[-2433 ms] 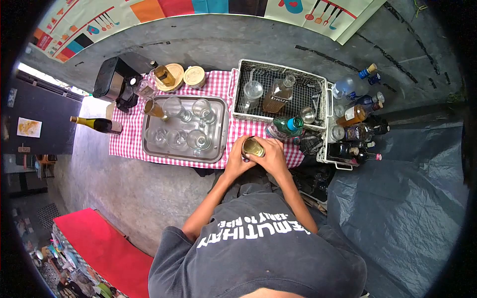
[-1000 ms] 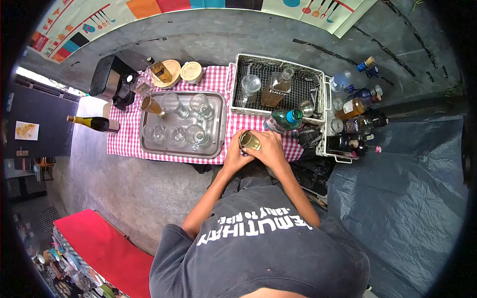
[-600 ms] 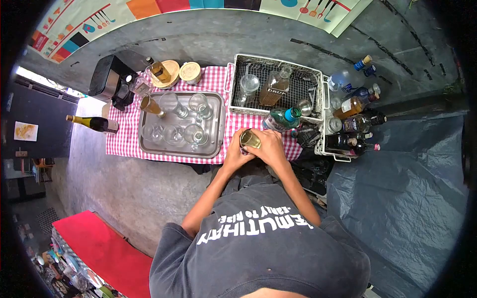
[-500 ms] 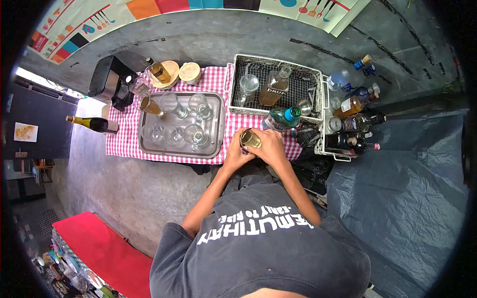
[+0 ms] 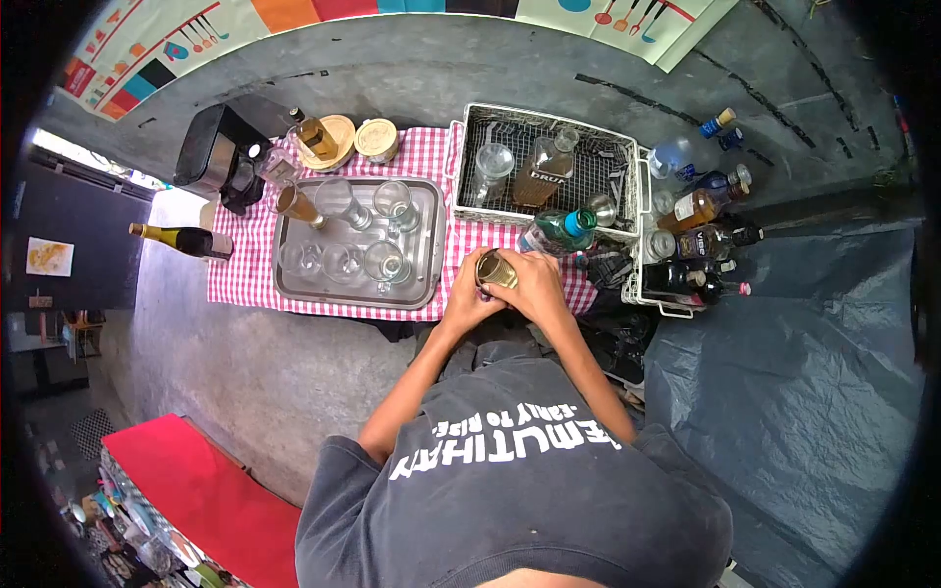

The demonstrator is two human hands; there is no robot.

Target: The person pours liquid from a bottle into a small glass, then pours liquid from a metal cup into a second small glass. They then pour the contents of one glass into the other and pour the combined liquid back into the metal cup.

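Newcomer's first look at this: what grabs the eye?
Probably the bright red surface at lower left and the pink-and-white checked cloth running under the tray of glassware. Then the glass of yellowish liquid, held between both hands at center, just below the white wire basket.

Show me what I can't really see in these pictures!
Bottom of the drinking glass, head view: behind the left hand and right hand.
Words on the wine bottle, head view: too small.
Top of the utensil poster, head view: cut off by the edge.
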